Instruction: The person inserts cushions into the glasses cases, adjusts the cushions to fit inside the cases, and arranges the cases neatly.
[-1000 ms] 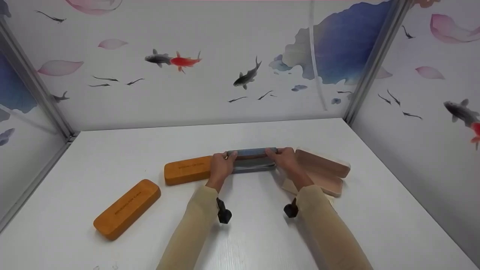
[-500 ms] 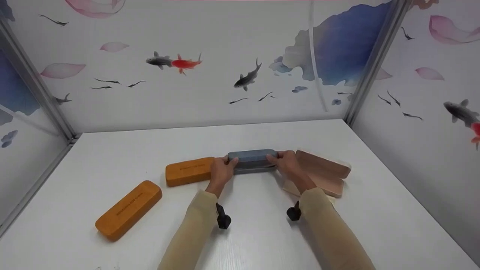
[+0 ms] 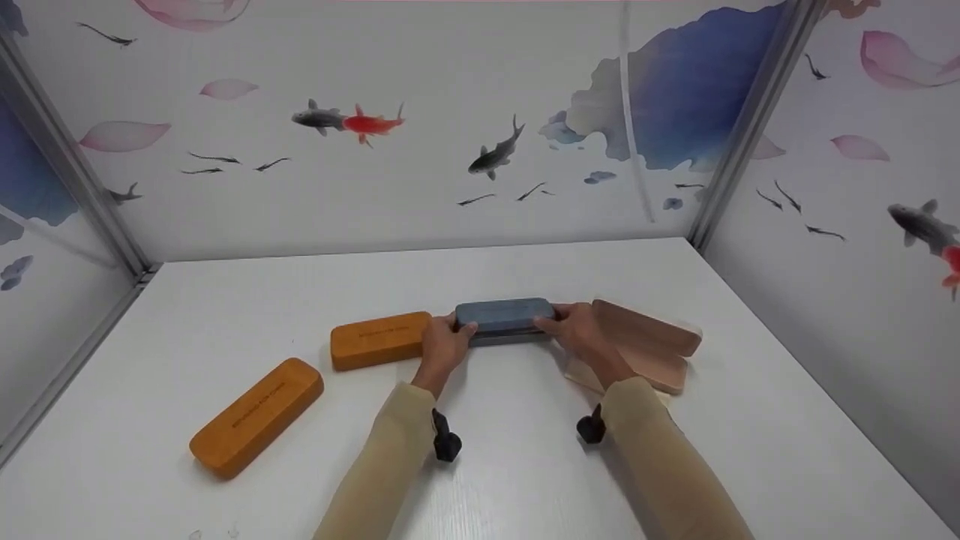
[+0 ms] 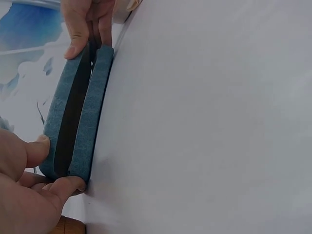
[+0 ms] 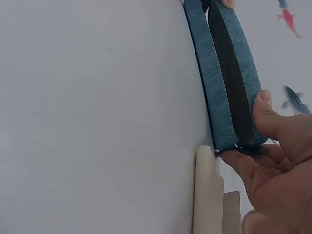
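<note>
A blue-grey glasses case [image 3: 504,313] sits on the white table with its hinge away from me, its lid lowered but a narrow dark gap left along the front. In the head view my left hand [image 3: 444,343] grips its left end and my right hand [image 3: 581,331] its right end. The left wrist view shows the left thumb on the lid of the case [image 4: 87,122] and a fingertip at its lower shell. Seen from the right wrist, the right hand [image 5: 280,156] likewise has its thumb on the lid and fingers under the end.
A closed orange glasses case [image 3: 379,341] lies right beside my left hand. Another orange case [image 3: 256,418] lies angled at the front left. A cream case with pinkish-brown lining [image 3: 646,328] stands open by my right hand. Printed panels wall the table [image 3: 510,465].
The blue-grey case's lid has come down toward me from standing nearly open to almost closed, my thumbs moving with it. The other cases have stayed in place.
</note>
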A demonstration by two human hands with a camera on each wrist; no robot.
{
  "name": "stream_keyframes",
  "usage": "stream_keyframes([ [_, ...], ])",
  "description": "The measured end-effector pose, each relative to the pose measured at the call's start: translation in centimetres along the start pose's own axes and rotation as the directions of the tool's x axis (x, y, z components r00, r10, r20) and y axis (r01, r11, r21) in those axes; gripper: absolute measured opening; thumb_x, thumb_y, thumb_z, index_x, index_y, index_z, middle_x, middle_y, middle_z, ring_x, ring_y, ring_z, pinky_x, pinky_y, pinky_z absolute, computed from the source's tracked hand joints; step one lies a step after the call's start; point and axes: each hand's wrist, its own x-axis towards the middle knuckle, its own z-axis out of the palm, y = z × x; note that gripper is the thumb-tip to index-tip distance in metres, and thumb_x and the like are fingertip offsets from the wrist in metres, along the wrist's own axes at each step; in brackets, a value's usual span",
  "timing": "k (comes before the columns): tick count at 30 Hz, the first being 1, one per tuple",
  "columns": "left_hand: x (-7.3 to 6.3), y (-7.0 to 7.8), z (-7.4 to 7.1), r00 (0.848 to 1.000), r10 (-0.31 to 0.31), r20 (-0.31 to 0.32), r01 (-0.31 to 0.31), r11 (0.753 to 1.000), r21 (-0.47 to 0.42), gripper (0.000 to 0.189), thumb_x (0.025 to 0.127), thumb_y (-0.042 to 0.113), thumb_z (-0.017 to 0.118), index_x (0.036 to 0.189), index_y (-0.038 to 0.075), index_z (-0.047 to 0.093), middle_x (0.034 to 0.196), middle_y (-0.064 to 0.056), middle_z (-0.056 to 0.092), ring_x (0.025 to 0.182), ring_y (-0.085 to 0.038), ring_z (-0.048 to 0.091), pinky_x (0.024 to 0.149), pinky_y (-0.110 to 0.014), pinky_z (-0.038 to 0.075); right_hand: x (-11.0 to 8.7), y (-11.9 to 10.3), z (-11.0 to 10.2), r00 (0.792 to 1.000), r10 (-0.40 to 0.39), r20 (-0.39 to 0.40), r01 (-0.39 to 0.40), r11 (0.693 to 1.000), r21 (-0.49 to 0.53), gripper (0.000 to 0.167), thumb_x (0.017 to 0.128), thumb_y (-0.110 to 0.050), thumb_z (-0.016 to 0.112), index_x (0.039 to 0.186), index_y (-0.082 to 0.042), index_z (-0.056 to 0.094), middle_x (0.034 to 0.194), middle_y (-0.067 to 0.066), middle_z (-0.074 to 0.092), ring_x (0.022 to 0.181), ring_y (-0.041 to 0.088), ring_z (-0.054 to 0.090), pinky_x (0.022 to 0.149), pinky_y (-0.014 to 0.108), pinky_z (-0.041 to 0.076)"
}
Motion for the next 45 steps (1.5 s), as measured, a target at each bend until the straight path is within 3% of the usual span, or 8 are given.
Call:
stream_keyframes([
  [9,0.0,0.1,0.5,0.999,0.043,-0.009,-0.043,0.999,0.029,0.041,0.097,0.011,0.065,0.134,-0.007,0.059,0.137,-0.018,0.062,0.132,-0.028,0.057,0.11,-0.043,0.047,-0.5,0.4,-0.6,0.999,-0.032,0.009,0.032,0.999,-0.034,0.064,0.096,-0.035,0.068,0.15,-0.008,0.046,0.151,0.013,0.052,0.142,0.029,0.047,0.112,0.045,0.045],
  [18,-0.1,-0.1,0.9,0.997,0.073,0.005,-0.074,0.996,0.055,0.041,0.096,0.008,0.066,0.133,-0.007,0.059,0.136,-0.019,0.063,0.129,-0.027,0.059,0.11,-0.043,0.047,-0.6,0.5,-0.7,1.0,0.001,-0.014,-0.001,1.0,-0.003,0.062,0.098,-0.033,0.066,0.149,-0.003,0.046,0.151,0.017,0.05,0.142,0.032,0.046,0.113,0.046,0.044],
  [21,-0.1,0.0,0.8,0.995,0.099,0.019,-0.1,0.993,0.067,0.036,0.095,0.008,0.067,0.128,-0.006,0.064,0.127,-0.016,0.068,0.115,-0.021,0.063,0.102,-0.038,0.052,-0.7,0.6,-0.9,1.0,-0.019,-0.005,0.019,1.0,0.017,0.061,0.098,-0.03,0.066,0.148,-0.001,0.045,0.149,0.018,0.052,0.14,0.033,0.048,0.112,0.047,0.044],
  [24,0.0,0.3,0.6,0.991,0.125,0.045,-0.128,0.989,0.076,0.029,0.094,0.007,0.068,0.12,-0.005,0.068,0.112,-0.014,0.07,0.096,-0.018,0.059,0.086,-0.033,0.052,-0.9,0.4,-1.2,0.999,-0.036,-0.006,0.036,0.999,0.009,0.061,0.098,-0.029,0.065,0.148,-0.001,0.046,0.148,0.019,0.053,0.138,0.033,0.05,0.112,0.048,0.045],
  [31,-0.5,2.5,-0.3,0.988,0.152,0.03,-0.154,0.983,0.099,0.043,0.094,0.011,0.07,0.132,-0.006,0.061,0.139,-0.021,0.061,0.124,-0.029,0.061,0.102,-0.042,0.053,-2.7,-1.1,-3.0,0.998,-0.038,-0.041,0.042,0.994,0.096,0.059,0.099,-0.024,0.062,0.15,0.0,0.042,0.154,0.021,0.042,0.14,0.033,0.046,0.111,0.047,0.045],
  [35,-1.0,4.0,-1.0,0.985,0.174,-0.004,-0.172,0.98,0.103,0.042,0.094,0.016,0.07,0.132,-0.002,0.063,0.129,-0.02,0.067,0.112,-0.029,0.067,0.096,-0.041,0.056,-3.8,-1.8,-4.3,0.999,-0.003,-0.054,0.014,0.981,0.195,0.051,0.1,-0.019,0.061,0.146,-0.003,0.047,0.149,0.019,0.048,0.133,0.032,0.049,0.1,0.041,0.049],
  [39,-1.6,5.3,-1.4,0.986,0.164,0.003,-0.164,0.985,0.042,0.038,0.095,0.019,0.07,0.128,0.002,0.067,0.123,-0.016,0.071,0.11,-0.028,0.069,0.094,-0.038,0.058,-5.0,-2.1,-5.3,0.992,-0.047,-0.116,0.058,0.994,0.094,0.041,0.1,-0.017,0.062,0.137,-0.001,0.057,0.137,0.02,0.058,0.123,0.031,0.057,0.091,0.03,0.052],
  [45,-2.5,7.5,-1.4,0.989,0.137,0.058,-0.136,0.99,-0.02,0.034,0.095,0.023,0.07,0.125,0.006,0.07,0.116,-0.012,0.073,0.1,-0.025,0.071,0.089,-0.031,0.059,-7.1,-2.1,-6.7,0.967,-0.152,-0.205,0.15,0.988,-0.025,0.034,0.097,-0.018,0.065,0.127,-0.001,0.066,0.125,0.02,0.068,0.115,0.03,0.065,0.09,0.029,0.055],
])
